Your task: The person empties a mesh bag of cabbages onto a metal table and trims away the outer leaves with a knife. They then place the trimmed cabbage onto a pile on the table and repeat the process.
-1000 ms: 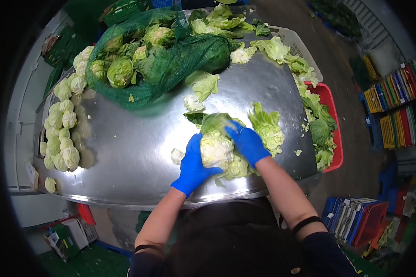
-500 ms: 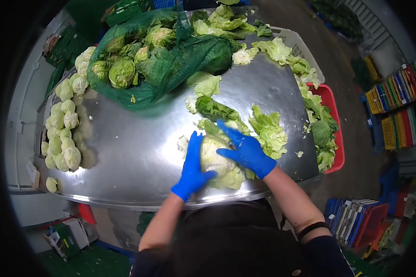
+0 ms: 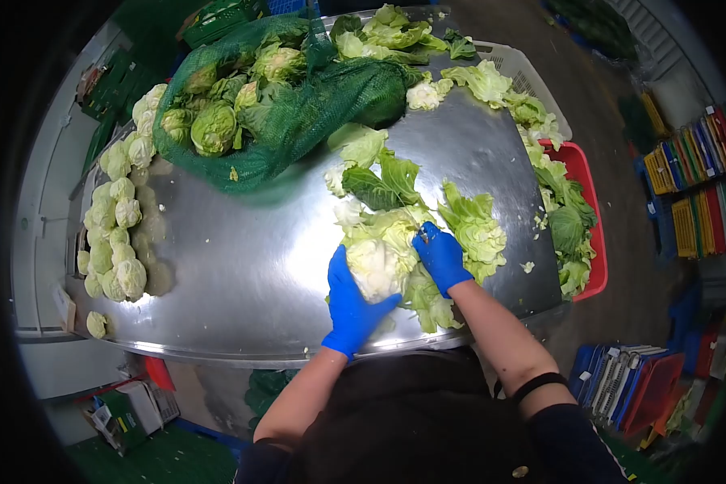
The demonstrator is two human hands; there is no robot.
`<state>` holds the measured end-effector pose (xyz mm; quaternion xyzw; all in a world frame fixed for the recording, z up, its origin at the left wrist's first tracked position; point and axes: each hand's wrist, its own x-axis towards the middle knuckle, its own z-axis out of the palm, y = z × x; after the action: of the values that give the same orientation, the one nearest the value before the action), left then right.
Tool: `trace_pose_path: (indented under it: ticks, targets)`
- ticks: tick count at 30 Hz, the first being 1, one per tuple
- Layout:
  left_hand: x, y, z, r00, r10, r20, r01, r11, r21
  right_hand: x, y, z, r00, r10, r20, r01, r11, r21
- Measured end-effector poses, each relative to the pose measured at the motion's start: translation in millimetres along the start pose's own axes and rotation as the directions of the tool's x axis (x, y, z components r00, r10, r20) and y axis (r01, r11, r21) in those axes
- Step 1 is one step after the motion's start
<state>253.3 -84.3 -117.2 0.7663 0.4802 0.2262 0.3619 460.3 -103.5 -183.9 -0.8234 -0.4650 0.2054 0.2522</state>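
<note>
A pale cabbage point(image 3: 374, 269) rests near the front edge of the metal table point(image 3: 226, 274), with loosened green leaves around it. My left hand point(image 3: 349, 309), in a blue glove, cups its left and lower side, thumb and fingers spread round it. To the right of the cabbage, my right hand point(image 3: 442, 256), also blue-gloved, is closed with its fingers curled; a small dark thing shows at the fingertips but is too small to name. Loose leaves point(image 3: 473, 230) lie just right of my right hand, and a darker leaf point(image 3: 383, 184) lies beyond the cabbage.
A green net bag point(image 3: 290, 133) of cabbages lies at the back left. Trimmed cabbages point(image 3: 102, 211) line the left edge. At the right edge are a red crate point(image 3: 590, 218) and a pale crate point(image 3: 532, 79), with leaves hanging over them.
My right hand has come off the top of the cabbage, moved slightly right and curled closed. More leaves now lie spread around the cabbage. My left hand has shifted slightly right.
</note>
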Motion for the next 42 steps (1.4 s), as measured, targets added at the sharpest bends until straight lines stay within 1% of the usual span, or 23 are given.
trace_pose_path:
  ticks: [3,4,5,7,9,10,13,17,19,21,23,25,26,27,28,29,30,33,35,37,39,40,42]
  targets:
    - [17,-13,-13,0.999,0.034,0.018,-0.032,0.998,-0.059,1,-9,-27,0.996,-0.056,0.065,0.054,0.998,0.034]
    - [24,-17,-17,0.998,0.005,0.065,0.001,0.995,-0.098,-6,-25,-36,0.99,-0.128,-0.06,0.132,0.989,0.066]
    - [30,-19,-20,0.993,-0.026,0.111,0.041,0.99,-0.136,-19,-47,-51,0.989,-0.137,-0.054,0.14,0.988,0.063]
    - [40,-13,-26,0.986,-0.089,0.138,0.113,0.978,-0.174,-45,-85,-72,0.983,-0.176,0.052,0.168,0.977,0.132]
    - [49,-13,-26,0.971,-0.132,0.2,0.174,0.962,-0.21,-53,-84,-60,0.948,-0.287,0.139,0.304,0.945,-0.119]
    - [51,-16,-25,0.968,-0.143,0.205,0.188,0.958,-0.215,-53,-81,-54,0.94,-0.32,0.12,0.335,0.931,-0.142]
    - [53,-15,-23,0.972,-0.101,0.21,0.136,0.978,-0.161,-45,-82,-52,0.943,-0.252,0.216,0.308,0.909,-0.282]
    - [55,-17,-18,0.975,-0.112,0.193,0.151,0.968,-0.2,-32,-76,-41,0.911,-0.377,0.17,0.408,0.885,-0.224]
    - [52,-25,-13,0.973,-0.136,0.187,0.164,0.976,-0.143,-25,-79,-37,0.973,-0.222,0.065,0.223,0.975,-0.01]
    - [36,-25,-10,0.985,0.073,0.155,-0.08,0.996,0.04,-1,-78,-49,0.992,-0.072,0.099,0.073,0.997,-0.004]
    - [29,-18,-13,0.985,0.075,0.153,-0.084,0.995,0.054,3,-79,-54,0.992,-0.073,0.1,0.071,0.997,0.018]
    - [29,-15,-18,0.984,-0.016,0.178,0.048,0.984,-0.174,2,-84,-55,0.987,-0.128,0.095,0.143,0.975,-0.172]
    - [25,-15,-19,0.984,-0.019,0.176,0.049,0.984,-0.169,7,-77,-47,0.993,-0.113,0.034,0.117,0.985,-0.13]
    - [18,-18,-21,0.983,0.09,0.162,-0.08,0.994,-0.071,16,-58,-30,0.99,-0.137,-0.025,0.139,0.989,0.05]
    - [11,-19,-22,0.966,0.201,0.161,-0.208,0.978,0.029,33,-27,-7,0.987,-0.16,-0.001,0.16,0.985,-0.059]
    - [3,-20,-24,0.965,0.202,0.165,-0.21,0.977,0.035,43,-6,8,0.984,-0.178,0.018,0.178,0.97,-0.168]
    - [-4,-20,-23,0.969,0.214,0.125,-0.222,0.974,0.053,34,-34,-21,0.991,0.053,0.122,-0.052,0.999,-0.015]
    - [-20,-15,-24,0.978,0.209,0.023,-0.211,0.974,0.089,20,-29,-16,0.996,0.037,0.076,-0.045,0.994,0.102]
    - [-26,-16,-26,0.951,0.281,-0.129,-0.249,0.944,0.217,-8,-68,-47,0.993,0.01,0.12,-0.031,0.985,0.171]
    - [-28,-10,-26,0.948,0.253,-0.195,-0.22,0.959,0.178,-39,-83,-51,0.982,-0.12,0.148,0.064,0.94,0.334]
    - [-26,-8,-21,0.966,0.13,-0.225,-0.13,0.991,0.013,-51,-79,-26,0.974,-0.224,0.019,0.207,0.926,0.315]
    - [-25,-8,-17,0.966,0.127,-0.224,-0.127,0.992,0.011,-53,-74,-25,0.982,-0.184,0.034,0.156,0.907,0.391]
    - [-22,-12,-12,0.967,-0.076,-0.243,0.013,0.967,-0.253,-52,-70,-23,0.975,-0.224,0.016,0.205,0.918,0.34]
